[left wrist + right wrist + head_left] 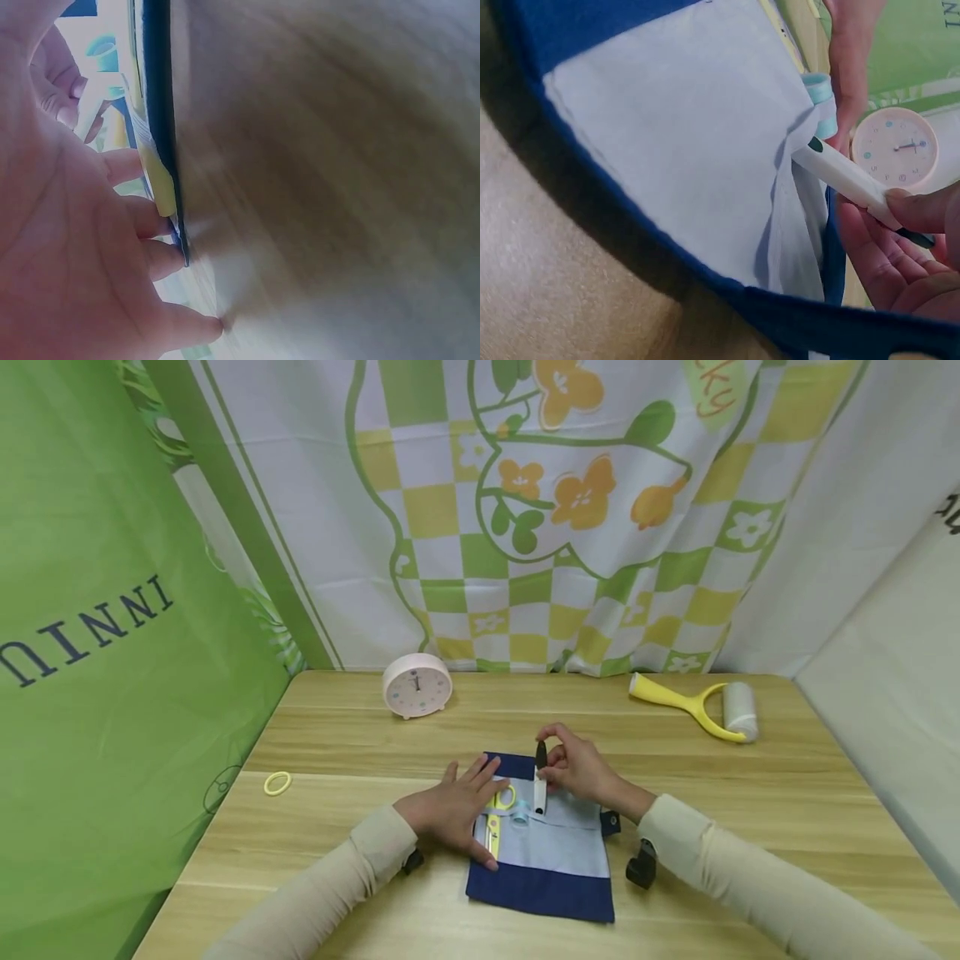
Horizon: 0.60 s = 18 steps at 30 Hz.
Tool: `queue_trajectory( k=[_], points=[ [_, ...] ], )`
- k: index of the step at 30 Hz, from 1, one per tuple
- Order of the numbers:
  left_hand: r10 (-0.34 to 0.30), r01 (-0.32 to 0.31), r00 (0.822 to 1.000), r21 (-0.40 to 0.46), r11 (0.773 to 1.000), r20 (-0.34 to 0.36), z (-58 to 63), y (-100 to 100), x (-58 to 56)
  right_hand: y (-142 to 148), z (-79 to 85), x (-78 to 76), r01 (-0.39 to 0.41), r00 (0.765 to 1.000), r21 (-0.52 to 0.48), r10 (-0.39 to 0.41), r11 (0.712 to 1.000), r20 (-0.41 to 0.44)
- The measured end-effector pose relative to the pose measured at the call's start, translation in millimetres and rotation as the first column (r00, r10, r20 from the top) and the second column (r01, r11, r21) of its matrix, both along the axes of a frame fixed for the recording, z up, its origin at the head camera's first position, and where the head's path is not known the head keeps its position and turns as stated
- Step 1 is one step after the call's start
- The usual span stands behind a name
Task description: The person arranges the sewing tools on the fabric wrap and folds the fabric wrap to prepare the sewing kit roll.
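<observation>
A navy fabric pouch [540,893] with a pale grey pocket panel lies unfolded on the table. My left hand [453,810] rests over its left edge, fingers spread. Beside those fingers, yellow scissors [492,835] sit in the pouch, partly covered by the hand and fabric. A small light-blue ring-shaped piece [819,88] is at the pocket's edge, right of the scissors. My right hand [583,770] pinches a slim white tool with a black end [851,180] between thumb and fingers. The tool's white end is at the pocket opening; its exact kind is unclear.
A pink round clock [417,686] stands at the back left. One yellow ring [277,783] lies at the table's left side. At the back right is a yellow-handled lint roller [693,703]. Curtains hang behind the table [360,727].
</observation>
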<state>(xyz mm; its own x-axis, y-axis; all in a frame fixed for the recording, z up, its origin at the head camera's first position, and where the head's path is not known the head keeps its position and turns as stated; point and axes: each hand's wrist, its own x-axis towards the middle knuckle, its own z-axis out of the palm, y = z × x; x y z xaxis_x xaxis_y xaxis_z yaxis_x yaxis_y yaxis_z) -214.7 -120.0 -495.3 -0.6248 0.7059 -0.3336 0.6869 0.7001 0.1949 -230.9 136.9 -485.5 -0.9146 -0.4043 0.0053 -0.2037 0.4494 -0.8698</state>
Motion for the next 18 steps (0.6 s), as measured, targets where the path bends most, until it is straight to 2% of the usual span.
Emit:
queue_trajectory(
  k=[4,7,10,18],
  points=[
    [-0.002,0.002,1.000,-0.001,1.000,0.005,-0.7,-0.6,0.5,2.1,-3.2,-1.0,-0.012,0.994,0.001,0.012,1.000,0.112],
    [-0.007,0.007,1.000,-0.002,1.000,0.004,-0.8,-0.9,0.8,1.7,-5.0,-0.1,-0.057,0.985,0.042,0.049,0.998,0.167],
    [-0.017,0.017,1.000,-0.012,1.000,-0.004,-0.4,-1.0,0.4,0.8,-5.7,0.9,-0.105,0.983,0.082,0.091,0.991,0.161],
    [-0.018,0.018,1.000,-0.008,1.000,0.003,1.9,-1.2,-0.3,2.7,-3.4,-1.4,-0.146,0.977,0.115,0.125,0.983,0.175]
  ],
)
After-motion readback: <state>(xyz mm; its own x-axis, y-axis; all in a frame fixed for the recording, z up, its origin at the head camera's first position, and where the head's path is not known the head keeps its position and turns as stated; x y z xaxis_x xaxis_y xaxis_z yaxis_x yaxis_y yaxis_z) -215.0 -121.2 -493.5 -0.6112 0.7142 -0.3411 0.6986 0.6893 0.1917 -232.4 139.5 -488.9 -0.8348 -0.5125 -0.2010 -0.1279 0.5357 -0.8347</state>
